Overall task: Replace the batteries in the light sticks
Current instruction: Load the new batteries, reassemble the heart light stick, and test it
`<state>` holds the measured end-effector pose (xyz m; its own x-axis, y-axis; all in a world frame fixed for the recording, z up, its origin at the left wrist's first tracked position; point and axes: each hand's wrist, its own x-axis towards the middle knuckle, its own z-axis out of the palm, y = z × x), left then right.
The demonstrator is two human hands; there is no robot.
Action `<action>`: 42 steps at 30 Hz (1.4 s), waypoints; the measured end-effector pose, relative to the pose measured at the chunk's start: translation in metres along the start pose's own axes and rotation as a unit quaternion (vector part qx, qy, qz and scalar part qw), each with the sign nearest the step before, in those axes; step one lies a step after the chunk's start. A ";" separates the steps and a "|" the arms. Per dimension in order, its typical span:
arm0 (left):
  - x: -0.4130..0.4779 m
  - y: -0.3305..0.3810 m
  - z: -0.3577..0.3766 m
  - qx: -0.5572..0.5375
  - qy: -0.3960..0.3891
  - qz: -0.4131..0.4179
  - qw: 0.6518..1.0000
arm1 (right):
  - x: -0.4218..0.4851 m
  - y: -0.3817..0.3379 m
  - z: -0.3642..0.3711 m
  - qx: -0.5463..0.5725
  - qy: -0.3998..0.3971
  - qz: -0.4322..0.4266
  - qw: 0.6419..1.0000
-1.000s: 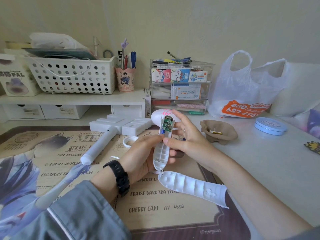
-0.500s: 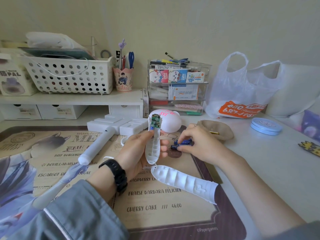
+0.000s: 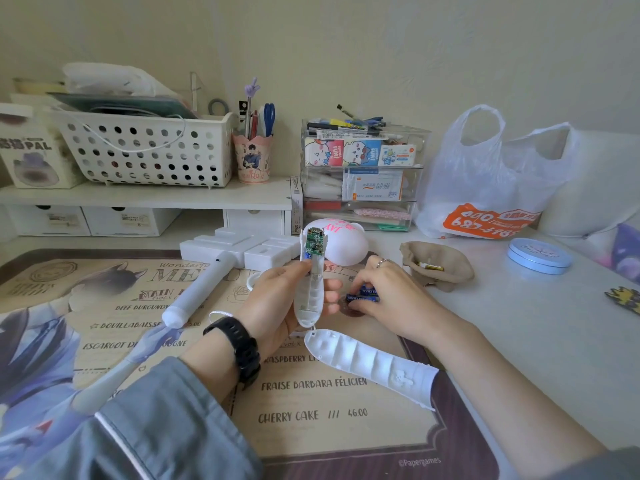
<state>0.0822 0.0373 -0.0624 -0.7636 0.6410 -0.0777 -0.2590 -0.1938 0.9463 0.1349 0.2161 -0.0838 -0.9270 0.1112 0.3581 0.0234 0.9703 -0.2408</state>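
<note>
My left hand (image 3: 277,306) grips an opened white light stick handle (image 3: 310,285) upright, its green circuit board (image 3: 314,242) showing at the top and its battery slots bare. The white dome head (image 3: 341,244) sits behind it. My right hand (image 3: 388,296) is down on the mat just to the right, pinching blue batteries (image 3: 363,295). The handle's removed white cover (image 3: 367,363) lies on the mat below both hands. A second, hammer-shaped white light stick (image 3: 214,271) lies to the left.
A printed menu desk mat (image 3: 311,410) covers the desk. A brown paper tray (image 3: 436,265) holding a battery sits to the right, with a blue round tin (image 3: 539,255) and a plastic bag (image 3: 495,181) beyond. A shelf with a white basket (image 3: 145,147), pen cup and clear drawers lines the back.
My right hand let go of the handle and dropped to the mat on the right, where it took hold of blue batteries. The left hand keeps the handle upright.
</note>
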 end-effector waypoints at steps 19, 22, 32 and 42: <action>0.005 -0.006 -0.005 0.052 -0.002 0.029 0.998 | -0.001 -0.025 -0.021 0.523 0.000 0.071 0.850; 0.006 -0.007 -0.005 0.027 -0.008 0.039 0.999 | 0.000 -0.025 -0.014 0.490 -0.009 0.060 0.870; 0.008 -0.008 -0.003 -0.033 -0.034 0.066 0.997 | -0.007 -0.028 -0.002 0.334 -0.056 0.041 0.940; 0.012 -0.010 -0.007 -0.004 -0.009 0.080 0.997 | -0.006 -0.030 -0.007 0.378 -0.036 0.041 0.924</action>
<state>0.0708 0.0416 -0.0749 -0.7843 0.6152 0.0803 -0.1396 -0.3011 0.9433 0.1426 0.1878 -0.0722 -0.9567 0.1378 0.2566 -0.1482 0.5281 -0.8362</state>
